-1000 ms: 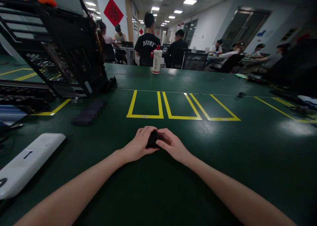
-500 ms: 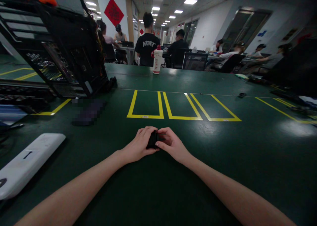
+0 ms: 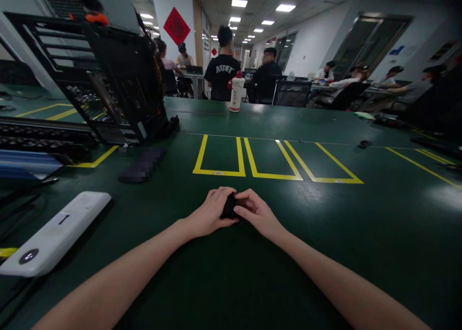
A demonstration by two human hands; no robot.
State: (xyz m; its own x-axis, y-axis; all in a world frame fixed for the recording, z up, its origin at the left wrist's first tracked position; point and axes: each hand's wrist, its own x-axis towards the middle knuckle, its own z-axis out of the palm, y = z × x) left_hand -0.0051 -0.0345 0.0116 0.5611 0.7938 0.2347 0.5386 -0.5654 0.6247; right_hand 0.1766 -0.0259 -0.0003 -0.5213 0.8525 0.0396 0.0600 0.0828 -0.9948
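Both hands meet around a black block (image 3: 227, 208) at the middle of the table (image 3: 227, 277), on the near side of the taped frames (image 3: 277, 177). From the left, the left hand (image 3: 211, 213) is part-closed on it, fingers over the far side and thumb along the near side, probably to steady it. The right hand (image 3: 260, 217) is half curled, thumb and index tips at the block's right edge, perhaps to work that side; whether they grip cannot be told. Farther out, a white device (image 3: 57, 233) lies near left, a computer case (image 3: 139, 94) stands far left, and a bottle (image 3: 236, 94) stands far centre, leaving room for both forearms. Against the earlier frame, the whole view sits farther right, showing more of the device; the hands' hold looks the same.
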